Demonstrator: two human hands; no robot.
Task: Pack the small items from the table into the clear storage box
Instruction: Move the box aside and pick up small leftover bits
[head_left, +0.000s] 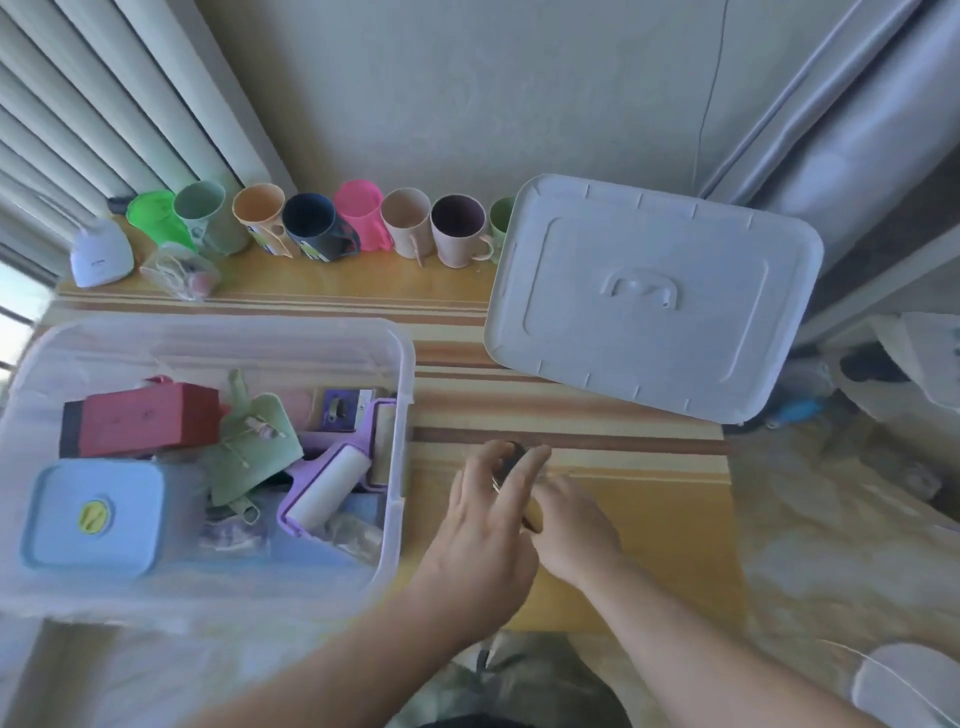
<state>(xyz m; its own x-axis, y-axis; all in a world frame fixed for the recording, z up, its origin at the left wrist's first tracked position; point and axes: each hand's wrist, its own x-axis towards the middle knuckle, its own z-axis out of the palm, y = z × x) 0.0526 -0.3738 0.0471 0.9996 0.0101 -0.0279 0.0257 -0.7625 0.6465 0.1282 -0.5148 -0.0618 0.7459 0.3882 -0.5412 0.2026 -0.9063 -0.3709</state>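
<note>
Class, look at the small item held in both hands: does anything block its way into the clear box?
Nothing visible does: the clear plastic storage box is lidless, directly left of the small dark-and-yellow item.

The storage box (400, 415) is clear, glossy plastic; its lid (649, 296) at two o'clock is frosted, matt white plastic. The table (649, 519) looks like smooth yellow wood with brown stripes. The mugs (405, 223) at twelve o'clock are matt plastic.

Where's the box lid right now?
In the head view the white lid lies flat on the table's far right side, right of the clear storage box and beside the row of cups.
</note>
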